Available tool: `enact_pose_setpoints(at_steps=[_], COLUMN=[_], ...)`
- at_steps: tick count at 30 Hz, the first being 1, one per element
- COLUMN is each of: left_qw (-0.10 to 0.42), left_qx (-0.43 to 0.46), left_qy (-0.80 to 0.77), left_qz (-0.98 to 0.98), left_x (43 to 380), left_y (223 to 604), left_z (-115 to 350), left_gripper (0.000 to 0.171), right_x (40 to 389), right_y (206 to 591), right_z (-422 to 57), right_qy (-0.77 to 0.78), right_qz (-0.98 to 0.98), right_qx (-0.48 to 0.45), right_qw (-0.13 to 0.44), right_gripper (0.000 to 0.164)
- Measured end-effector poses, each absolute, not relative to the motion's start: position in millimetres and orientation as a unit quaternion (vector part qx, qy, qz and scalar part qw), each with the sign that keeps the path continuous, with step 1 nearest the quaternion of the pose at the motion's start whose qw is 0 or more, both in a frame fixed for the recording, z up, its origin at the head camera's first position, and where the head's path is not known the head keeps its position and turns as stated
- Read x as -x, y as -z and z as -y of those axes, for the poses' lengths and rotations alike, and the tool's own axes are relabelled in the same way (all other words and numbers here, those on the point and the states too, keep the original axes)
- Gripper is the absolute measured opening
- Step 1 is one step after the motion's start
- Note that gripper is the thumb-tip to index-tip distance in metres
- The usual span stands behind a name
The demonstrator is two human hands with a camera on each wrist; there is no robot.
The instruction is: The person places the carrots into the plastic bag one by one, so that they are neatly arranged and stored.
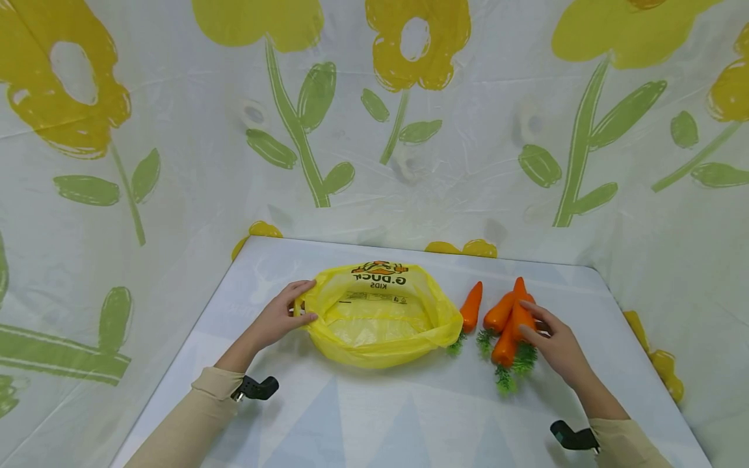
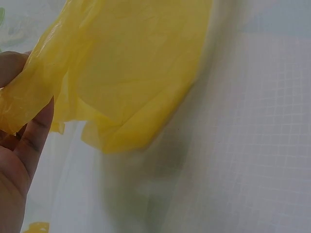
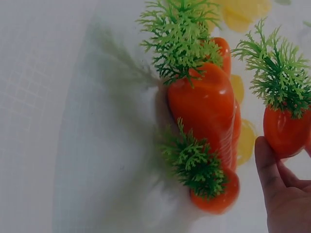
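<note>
A thin yellow plastic bag [image 1: 374,354] lies on the table with its mouth spread wide, printed lettering showing inside. At its left edge my left hand [image 1: 281,315] pinches the rim; the left wrist view shows the yellow film [image 2: 136,73] between thumb and fingers. To the right of the bag is a group of orange toy carrots with green leafy tops. My right hand [image 1: 556,344] grips the uppermost carrot [image 1: 519,312], which the right wrist view shows raised apart from the others. Beneath it lie another carrot [image 1: 503,351] and one to the left [image 1: 497,315].
A separate carrot [image 1: 471,309] lies against the bag's right side, its leaves [image 1: 456,344] by the rim. The pale table [image 1: 374,416] has faint triangle shapes. Behind and at both sides hangs a white curtain [image 1: 456,188] printed with yellow flowers.
</note>
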State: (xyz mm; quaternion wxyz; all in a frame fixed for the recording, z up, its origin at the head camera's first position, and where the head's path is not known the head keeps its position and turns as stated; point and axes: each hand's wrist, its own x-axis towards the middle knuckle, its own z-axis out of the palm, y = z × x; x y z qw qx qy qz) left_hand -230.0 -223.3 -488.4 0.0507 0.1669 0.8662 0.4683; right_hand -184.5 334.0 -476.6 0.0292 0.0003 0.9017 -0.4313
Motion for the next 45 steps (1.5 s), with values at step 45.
enact_pose_setpoints(at_steps=[45], left_qw=[0.044], left_qx=[-0.172], left_qy=[-0.472], left_qz=[-0.863], left_x=[231], left_y=[488], left_z=[223], left_gripper=[0.074], right_x=[187], right_y=[471], right_z=[-295], right_qy=[0.444], right_qz=[-0.894], right_qx=[0.051], right_qw=[0.034], right_gripper=[0.058])
